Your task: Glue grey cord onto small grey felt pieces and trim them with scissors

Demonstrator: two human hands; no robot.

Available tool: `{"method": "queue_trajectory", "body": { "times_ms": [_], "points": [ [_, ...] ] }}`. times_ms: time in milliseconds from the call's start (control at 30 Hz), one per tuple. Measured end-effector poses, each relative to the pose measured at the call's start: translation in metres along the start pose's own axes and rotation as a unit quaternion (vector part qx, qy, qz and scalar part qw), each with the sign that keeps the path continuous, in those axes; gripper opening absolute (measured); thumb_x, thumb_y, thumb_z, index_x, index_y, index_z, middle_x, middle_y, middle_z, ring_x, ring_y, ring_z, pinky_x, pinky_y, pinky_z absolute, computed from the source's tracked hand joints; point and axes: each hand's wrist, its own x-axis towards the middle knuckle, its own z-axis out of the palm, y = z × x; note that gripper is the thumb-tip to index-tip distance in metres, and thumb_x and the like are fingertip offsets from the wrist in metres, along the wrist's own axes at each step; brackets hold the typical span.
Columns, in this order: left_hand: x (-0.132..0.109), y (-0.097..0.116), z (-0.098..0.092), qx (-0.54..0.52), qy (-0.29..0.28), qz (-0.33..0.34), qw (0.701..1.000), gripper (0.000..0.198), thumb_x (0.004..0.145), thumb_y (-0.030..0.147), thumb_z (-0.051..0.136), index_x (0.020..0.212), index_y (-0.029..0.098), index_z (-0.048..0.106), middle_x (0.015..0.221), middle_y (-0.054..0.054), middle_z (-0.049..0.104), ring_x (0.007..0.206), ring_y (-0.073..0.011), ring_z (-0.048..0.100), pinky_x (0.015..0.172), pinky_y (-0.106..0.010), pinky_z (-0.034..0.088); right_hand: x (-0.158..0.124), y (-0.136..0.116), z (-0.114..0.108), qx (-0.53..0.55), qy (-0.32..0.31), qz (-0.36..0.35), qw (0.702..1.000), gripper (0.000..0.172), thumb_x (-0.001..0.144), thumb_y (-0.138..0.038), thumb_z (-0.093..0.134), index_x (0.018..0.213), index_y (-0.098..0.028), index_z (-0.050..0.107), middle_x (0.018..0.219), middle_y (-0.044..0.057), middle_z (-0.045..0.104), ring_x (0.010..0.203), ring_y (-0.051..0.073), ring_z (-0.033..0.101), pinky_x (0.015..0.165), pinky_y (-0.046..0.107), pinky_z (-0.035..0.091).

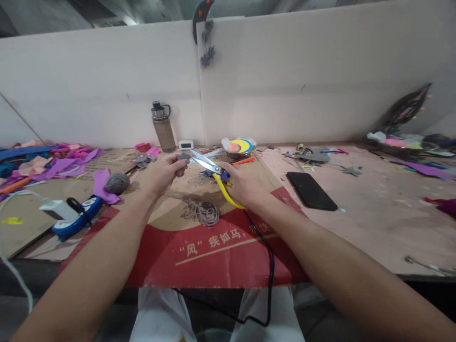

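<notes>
My left hand (167, 171) is closed in a pinch on a small grey felt piece (184, 156), which shows past the fingertips. My right hand (242, 183) grips a pair of scissors (208, 164) with yellow handles. Their silver blades point left, with the tips beside the grey piece; whether they touch it cannot be made out. Just behind the right hand is a blue object (225, 176), mostly hidden. Below the hands, a loose coil of grey cord (206, 213) lies on the red and brown cardboard (156, 261).
At the back stand a water bottle (164, 128) and a small white clock (185, 145). A black phone (311, 191) lies to the right. Purple felt scraps (73, 161), a grey yarn ball (117, 183) and a blue power strip (78, 221) lie left. A black cable (272, 266) hangs over the front edge.
</notes>
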Motion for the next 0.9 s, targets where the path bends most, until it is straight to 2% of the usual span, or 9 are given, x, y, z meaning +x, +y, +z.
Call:
{"method": "queue_trajectory", "body": {
  "times_ms": [167,333,600,900],
  "points": [
    [-0.004,0.004,0.011,-0.033,-0.011,-0.028,0.999,0.015,0.068,0.021,0.071,0.081,0.014,0.069,0.060,0.002,0.047,0.049,-0.0059,0.035,0.046,-0.022,0.026,0.000,0.003,0.003,-0.023,0.022,-0.030,0.999,0.037,0.090,-0.035,0.045,0.122,-0.022,0.056,0.100,0.011,0.067,0.081,0.021,0.057,0.065,0.029,0.031],
    [-0.006,0.004,0.013,-0.057,-0.019,-0.026,0.998,0.015,0.068,0.020,0.071,0.081,0.013,0.068,0.060,0.002,0.049,0.048,-0.0055,0.037,0.046,-0.022,0.028,0.000,0.005,0.005,-0.045,0.034,-0.048,0.997,0.034,0.088,-0.030,0.045,0.119,-0.021,0.056,0.101,0.009,0.066,0.080,0.020,0.057,0.063,0.029,0.029],
    [-0.007,0.006,0.016,-0.043,-0.012,-0.036,0.998,0.022,0.066,0.022,0.075,0.085,0.014,0.068,0.064,0.001,0.056,0.049,-0.0062,0.044,0.048,-0.022,0.033,0.001,0.005,0.004,-0.057,0.023,-0.034,0.998,0.033,0.089,-0.028,0.044,0.119,-0.022,0.056,0.097,0.009,0.066,0.075,0.018,0.055,0.061,0.029,0.027],
    [-0.008,0.011,0.018,-0.044,-0.004,-0.055,0.997,0.023,0.063,0.024,0.079,0.079,0.013,0.066,0.066,0.000,0.059,0.050,-0.0059,0.047,0.047,-0.021,0.034,0.001,0.006,0.005,-0.062,0.013,-0.047,0.997,0.037,0.087,-0.025,0.046,0.122,-0.022,0.055,0.094,0.009,0.068,0.077,0.020,0.058,0.063,0.029,0.030]
  ]
}}
